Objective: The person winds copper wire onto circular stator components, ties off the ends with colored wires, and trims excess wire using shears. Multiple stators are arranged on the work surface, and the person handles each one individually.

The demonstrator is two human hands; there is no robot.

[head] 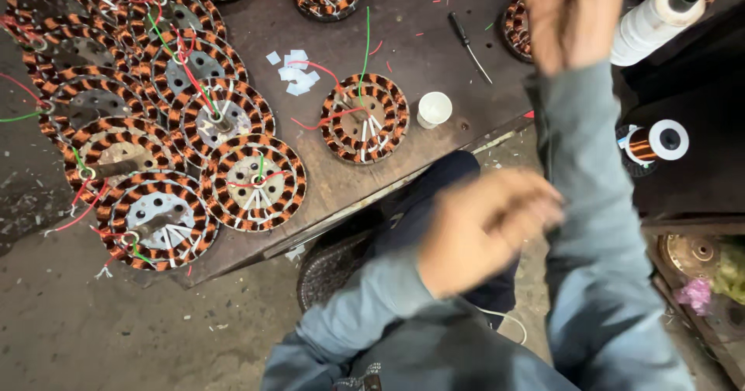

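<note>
Denim sleeves fill the bottom of my view, and my knees sit just below the desk (434, 19) edge. My left hand (485, 228) hangs blurred in the air above my lap, fingers curled loosely inward; I cannot tell whether it holds anything. My right hand (570, 15) is raised higher, over the far right corner of the desk, fingers drawn together, also blurred, so its grip is unclear too.

Below me the concrete floor (93, 337) is grey and gritty, scattered with small white scraps. The dark desk runs at a slant, its near edge cutting from lower left up to the right, just past my left hand. Bare room lies on the desk between that edge and a single wound stator (365, 117), copper coils with red and green leads, lying flat and apart from the others. Just right of it stands a small white cup (434, 109).

Left of that, a crowded stack of stators (155, 119) overlaps to the corner, closing off that side. Paper bits (295, 71) and a thin screwdriver (468, 46) lie farther back. To my right, off the desk, sit a copper wire spool (652, 143) and a white thread cone (656, 20) near my right hand.
</note>
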